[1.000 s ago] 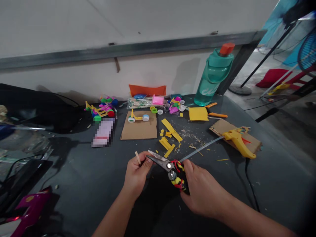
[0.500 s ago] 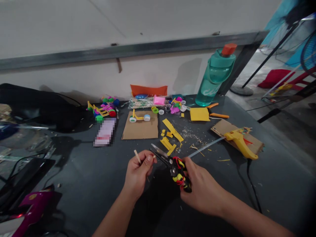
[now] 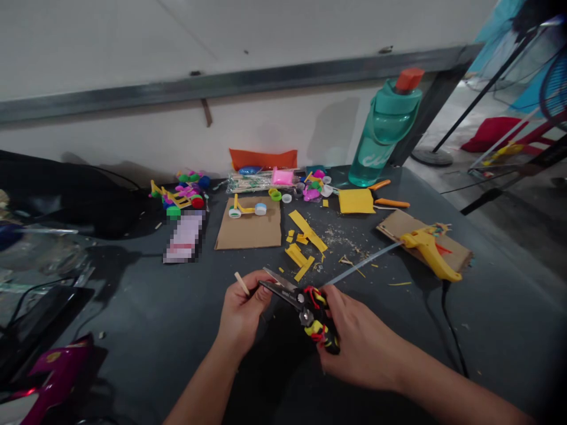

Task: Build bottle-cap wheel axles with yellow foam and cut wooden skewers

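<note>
My left hand (image 3: 244,310) pinches a short pale wooden stick (image 3: 241,284) upright between its fingers. My right hand (image 3: 358,339) grips a pair of black-bladed scissors (image 3: 305,304), whose handles are wrapped in red and yellow. The blades (image 3: 279,286) point left and reach the fingers of my left hand, with the tips slightly apart. A thin translucent glue stick (image 3: 363,264) runs from near my right hand toward a yellow hot glue gun (image 3: 427,251), which lies on a cardboard piece (image 3: 456,251).
Yellow paper strips (image 3: 305,233) and wood shavings lie ahead of my hands. Behind them are a cardboard sheet (image 3: 248,230) with a wheeled stick model, colourful bottle caps, a teal water bottle (image 3: 376,141) and orange-handled pliers (image 3: 392,202). A black cable (image 3: 447,319) trails off the right.
The scissors have swung left, bringing their blades closer to my left hand and the wooden stick. My hands have drawn slightly closer together.
</note>
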Motion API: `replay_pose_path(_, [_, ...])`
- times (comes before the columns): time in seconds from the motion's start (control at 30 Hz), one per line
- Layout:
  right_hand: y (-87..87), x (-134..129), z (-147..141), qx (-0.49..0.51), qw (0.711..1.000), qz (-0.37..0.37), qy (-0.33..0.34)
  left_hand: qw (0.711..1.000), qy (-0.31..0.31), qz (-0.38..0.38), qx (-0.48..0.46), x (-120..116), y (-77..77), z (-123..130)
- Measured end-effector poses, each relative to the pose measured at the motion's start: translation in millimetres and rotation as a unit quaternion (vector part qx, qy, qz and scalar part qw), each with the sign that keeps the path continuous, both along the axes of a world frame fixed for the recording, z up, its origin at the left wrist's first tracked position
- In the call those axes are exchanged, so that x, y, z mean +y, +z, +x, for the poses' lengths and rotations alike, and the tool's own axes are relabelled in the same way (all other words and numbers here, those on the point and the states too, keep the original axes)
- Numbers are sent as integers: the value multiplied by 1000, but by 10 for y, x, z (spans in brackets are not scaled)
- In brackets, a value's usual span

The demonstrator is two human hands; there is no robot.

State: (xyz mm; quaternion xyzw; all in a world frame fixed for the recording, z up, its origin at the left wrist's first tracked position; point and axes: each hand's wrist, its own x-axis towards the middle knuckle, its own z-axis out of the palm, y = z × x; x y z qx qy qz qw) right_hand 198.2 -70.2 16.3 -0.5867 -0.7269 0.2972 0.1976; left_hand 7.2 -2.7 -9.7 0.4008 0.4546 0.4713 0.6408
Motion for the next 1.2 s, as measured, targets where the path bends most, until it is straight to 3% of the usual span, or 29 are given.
replay_pose_path(0.33, [-9, -44, -12, -57, 998, 11, 18, 999, -31, 30, 4, -5, 35, -4])
replay_pose_path(0.57, [-61, -64, 0, -89, 996, 11, 8, 999, -18, -30, -8, -9, 19, 16])
replay_pose_path(0.73, [-69, -30, -3, -75, 997, -7, 6, 999, -34, -27, -27, -10, 47, 38])
replay_pose_path(1.0, [-49, -23, -57, -32, 999, 29, -19, 999, 14, -19, -41, -11, 158, 109])
replay_pose_path(1.2, [-87, -27, -55, -43, 997, 50, -39, 999, 19, -25, -33, -11, 126, 97])
